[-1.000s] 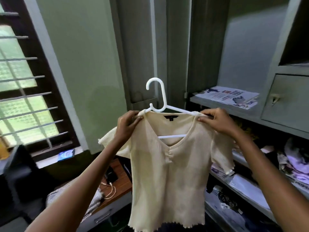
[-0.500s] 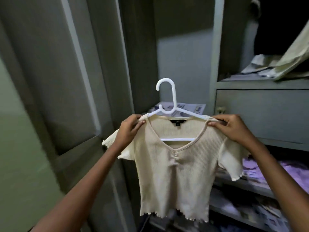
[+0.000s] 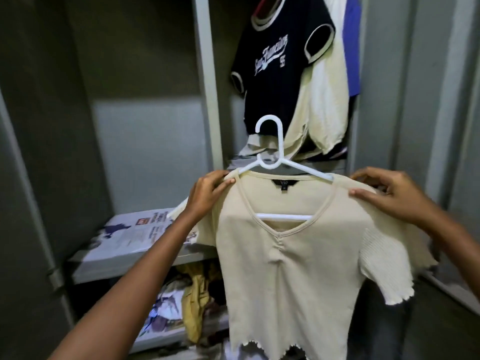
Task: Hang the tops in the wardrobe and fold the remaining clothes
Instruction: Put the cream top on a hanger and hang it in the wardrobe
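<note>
A cream ribbed V-neck top [image 3: 293, 268] hangs on a white plastic hanger [image 3: 272, 152], held up in front of the open grey wardrobe [image 3: 207, 74]. My left hand [image 3: 207, 193] pinches the top's left shoulder over the hanger arm. My right hand [image 3: 387, 193] grips the right shoulder the same way. The hanger's hook stands upright and free, below the clothes hanging in the right compartment.
A navy printed T-shirt [image 3: 278, 63], a cream garment [image 3: 324, 105] and a blue one [image 3: 352, 42] hang in the upper right compartment. Newspaper [image 3: 135, 232] lines the left shelf. Crumpled clothes [image 3: 192, 294] lie on the shelf below. Wardrobe doors stand open at both sides.
My view has swung right and upward from the window side into the wardrobe, bringing the hanging clothes into sight. Both hands keep the same hold on the top and hanger.
</note>
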Tool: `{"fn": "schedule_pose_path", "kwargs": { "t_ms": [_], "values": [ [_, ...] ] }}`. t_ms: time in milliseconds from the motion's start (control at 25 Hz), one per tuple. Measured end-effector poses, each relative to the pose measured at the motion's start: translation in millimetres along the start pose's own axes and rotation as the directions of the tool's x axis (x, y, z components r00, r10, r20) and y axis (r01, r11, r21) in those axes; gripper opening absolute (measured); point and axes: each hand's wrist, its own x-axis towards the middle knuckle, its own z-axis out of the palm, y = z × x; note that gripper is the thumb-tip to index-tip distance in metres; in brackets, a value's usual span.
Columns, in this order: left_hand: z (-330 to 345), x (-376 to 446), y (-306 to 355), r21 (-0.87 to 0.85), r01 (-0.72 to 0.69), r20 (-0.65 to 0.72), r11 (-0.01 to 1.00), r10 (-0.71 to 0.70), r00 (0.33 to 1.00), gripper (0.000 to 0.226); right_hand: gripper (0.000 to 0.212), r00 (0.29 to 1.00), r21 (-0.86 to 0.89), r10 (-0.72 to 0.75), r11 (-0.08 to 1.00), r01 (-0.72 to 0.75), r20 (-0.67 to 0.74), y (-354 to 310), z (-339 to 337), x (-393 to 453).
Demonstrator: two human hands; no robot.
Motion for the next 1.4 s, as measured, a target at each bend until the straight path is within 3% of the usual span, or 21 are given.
{"fn": "schedule_pose_path", "kwargs": {
  "t_ms": [80, 160, 240, 360, 480, 640, 880, 1040, 1200, 1400],
  "values": [
    [12.3, 29.0, 10.7, -0.088, -0.059, 0.043, 0.994, 0.063, 0.997, 0.026, 0.01, 0.999, -0.009, 0.039, 0.999, -0.039, -0.022, -3.3, -19.6, 1.4],
    [21.8, 56.3, 21.1, -0.14, -0.101, 0.07, 0.985, 0.112, 0.991, 0.026, 0.022, 0.992, -0.08, 0.052, 0.995, -0.061, -0.118, -6.7, -36.3, 6.5],
    [28.3, 81.0, 32.5, -0.178, -0.12, 0.053, 0.977, 0.131, 0.99, 0.026, 0.013, 0.971, -0.159, 0.025, 0.985, -0.065, -0.239, -15.3, -49.9, 18.0],
    [30.7, 109.3, 49.4, -0.202, -0.105, -0.022, 0.974, 0.103, 0.994, 0.03, 0.051, 0.952, -0.311, -0.09, 0.95, -0.006, -0.292, -41.6, -72.4, 46.3],
    [22.3, 130.0, 57.6, -0.184, -0.068, -0.107, 0.981, 0.049, 0.993, 0.041, 0.042, 0.921, -0.453, -0.214, 0.89, 0.046, -0.327, -67.9, -98.7, 84.5],
    [-1.6, 151.2, 59.9, -0.038, -0.06, -0.184, 0.997, 0.052, 0.982, 0.048, 0.034, 0.867, -0.556, -0.26, 0.831, -0.023, -0.424, -100.7, -127.1, 137.7],
    [-31.0, 180.6, 57.4, 0.382, -0.09, -0.146, 0.92, 0.157, 0.977, 0.059, 0.036, 0.809, -0.55, -0.246, 0.828, -0.111, -0.534, -137.7, -123.7, 206.2],
    [-38.8, 205.9, 50.7, 0.489, -0.031, -0.153, 0.872, 0.121, 0.981, 0.069, 0.03, 0.781, -0.564, -0.264, 0.815, -0.133, -0.566, -144.1, -115.6, 261.6],
    [-38.7, 241.7, 45.8, 0.604, -0.065, -0.164, 0.794, 0.203, 0.965, 0.074, 0.024, 0.754, -0.555, -0.28, 0.821, -0.133, -0.594, -138.5, -105.1, 318.2],
    [-47.1, 302.3, 43.4, 0.683, -0.019, -0.286, 0.73, 0.292, 0.913, 0.072, 0.022, 0.734, -0.543, -0.305, 0.833, -0.104, -0.607, -118.9, -85.4, 383.8]
  ]
}}
